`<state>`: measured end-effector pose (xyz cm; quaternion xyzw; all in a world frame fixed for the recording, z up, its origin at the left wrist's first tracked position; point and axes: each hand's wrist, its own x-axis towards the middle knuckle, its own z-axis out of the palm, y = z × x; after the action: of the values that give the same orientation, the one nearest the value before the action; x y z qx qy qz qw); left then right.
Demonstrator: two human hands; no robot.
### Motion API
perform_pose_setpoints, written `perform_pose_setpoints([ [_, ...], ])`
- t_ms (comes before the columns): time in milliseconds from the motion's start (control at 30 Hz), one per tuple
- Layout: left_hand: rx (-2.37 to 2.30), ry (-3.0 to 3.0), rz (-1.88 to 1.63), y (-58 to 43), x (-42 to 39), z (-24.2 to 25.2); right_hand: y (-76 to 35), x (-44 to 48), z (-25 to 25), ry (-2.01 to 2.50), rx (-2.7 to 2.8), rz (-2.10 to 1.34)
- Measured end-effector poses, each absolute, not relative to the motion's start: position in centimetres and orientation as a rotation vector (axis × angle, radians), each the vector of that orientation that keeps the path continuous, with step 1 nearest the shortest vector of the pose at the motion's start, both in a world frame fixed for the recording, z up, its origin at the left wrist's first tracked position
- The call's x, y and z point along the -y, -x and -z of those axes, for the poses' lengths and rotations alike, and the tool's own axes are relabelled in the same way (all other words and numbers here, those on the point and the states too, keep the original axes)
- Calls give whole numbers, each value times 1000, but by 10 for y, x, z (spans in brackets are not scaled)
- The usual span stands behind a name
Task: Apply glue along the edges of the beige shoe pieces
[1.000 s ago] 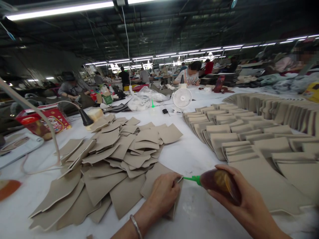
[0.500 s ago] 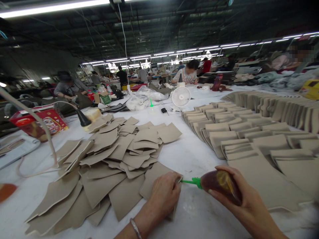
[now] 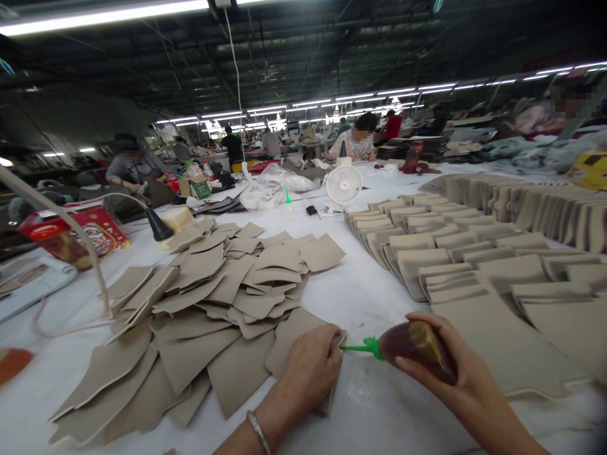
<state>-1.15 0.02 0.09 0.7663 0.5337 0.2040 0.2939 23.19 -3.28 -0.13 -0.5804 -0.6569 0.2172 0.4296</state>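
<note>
My left hand presses down on a beige cut piece at the near edge of a loose heap of such pieces, its fingers curled over the piece's right edge. My right hand is wrapped round a brown squeeze bottle with a green nozzle. The nozzle tip points left and touches the piece's edge just beside my left fingers.
Neat overlapping rows of beige pieces cover the white table on the right. A small white fan, plastic bags, a red box and a gooseneck lamp stand farther back. Other people work at distant tables.
The nozzle tip has crept slightly left along the piece's edge toward my left fingers. The view has shifted a little; both hands stay where they were.
</note>
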Motion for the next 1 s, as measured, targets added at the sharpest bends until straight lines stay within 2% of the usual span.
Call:
perform_pose_setpoints([
  [300, -1404, -1964, -586, 14, -3, 0, -232, 40, 9, 1392, 1621, -704],
  [800, -1353, -1935, -623, 16, -2, 1, -224, 55, 6, 1388, 1548, -669],
  [1000, -1342, -1929, -614, 16, -2, -1, -219, 62, 6, 1309, 1607, -824],
])
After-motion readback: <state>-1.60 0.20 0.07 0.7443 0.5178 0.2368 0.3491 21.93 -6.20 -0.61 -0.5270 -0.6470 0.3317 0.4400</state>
